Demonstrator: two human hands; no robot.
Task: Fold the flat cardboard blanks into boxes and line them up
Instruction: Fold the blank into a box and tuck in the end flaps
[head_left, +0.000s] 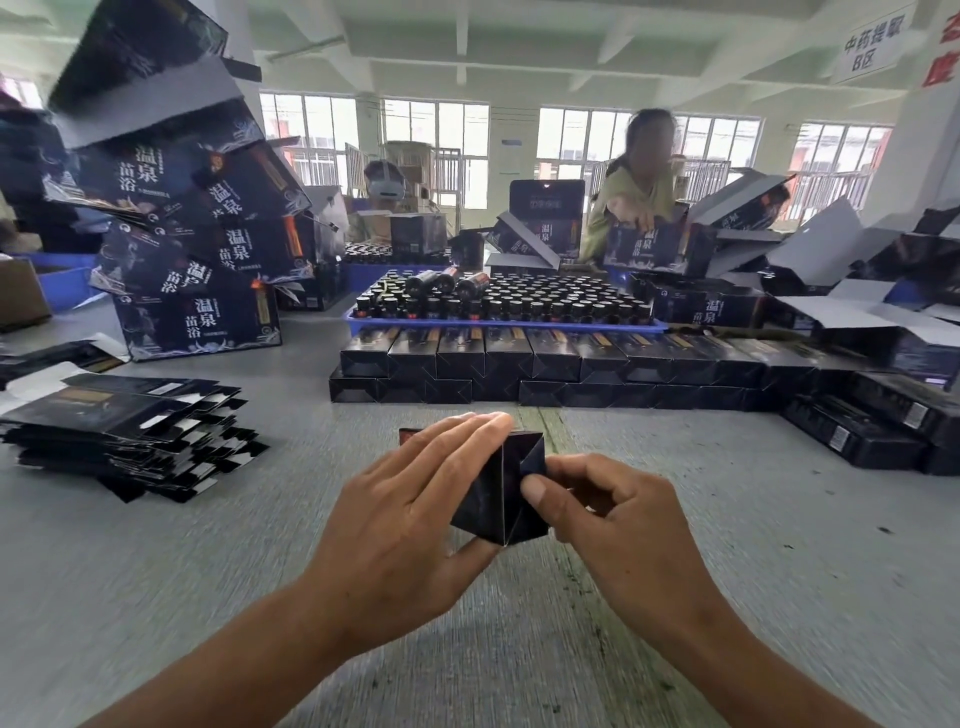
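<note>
Starting at my far left, a stack of flat cardboard blanks (130, 436) lies on the grey table (208, 545), dark printed sheets fanned out with their tabs sticking toward the middle. Behind that stack leans a tall pile of large dark cartons (192, 234) with white lettering, several of them tilted and the topmost ones open.

My left hand (410, 509) comes next. Its fingers are held straight and close together, laid along the left face of the small dark box (501, 493) I am folding, with the thumb under the box's lower corner. That box is in front of me, near the middle of the table and between both hands, one end turned toward me so its flaps show as triangular panels. My right hand (618, 519) is just beside it on the right, fingers curled, with thumb and forefinger pinching one of the end flaps.

Beyond the box, well apart from it, folded boxes (545, 364) stand lined up side by side in two tiers across the table. Directly behind them sits a blue tray (498, 325) packed with dark-capped bottles (519, 296), a few lying across the tops of the others.

Farther right, a person in a light green top (634, 202) reaches toward a large carton across the table. At my far right more open cartons (831, 270) with grey insides are heaped, and dark boxes (872, 426) lie flat near the table edge.
</note>
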